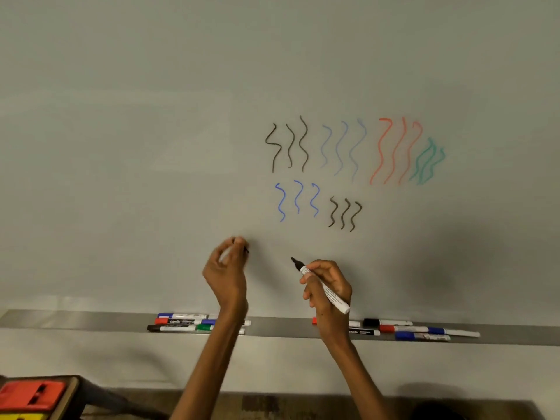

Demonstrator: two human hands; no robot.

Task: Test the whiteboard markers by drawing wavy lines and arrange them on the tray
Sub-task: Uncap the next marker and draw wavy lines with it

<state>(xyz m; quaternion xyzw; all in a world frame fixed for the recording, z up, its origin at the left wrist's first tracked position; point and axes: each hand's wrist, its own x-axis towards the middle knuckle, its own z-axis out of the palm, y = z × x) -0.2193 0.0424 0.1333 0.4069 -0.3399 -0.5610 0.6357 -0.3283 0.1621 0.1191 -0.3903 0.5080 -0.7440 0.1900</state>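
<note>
My right hand (pixel 327 289) grips an uncapped black marker (pixel 321 284), its tip pointing up-left just off the whiteboard (pixel 151 147). My left hand (pixel 227 271) is raised to the left of it and pinches a small dark cap (pixel 246 249) at the fingertips. Wavy lines in black, pale blue, red and green fill an upper row (pixel 348 147); blue (pixel 297 201) and black (pixel 345 213) sets sit below. On the metal tray (pixel 288 328) lie two groups of capped markers, a left group (pixel 188 322) and a right group (pixel 418 330).
A red and yellow object (pixel 30 395) sits on a stand at the bottom left. The wall under the tray and a dark floor strip run along the bottom. Wide blank board lies to the left and above the drawings.
</note>
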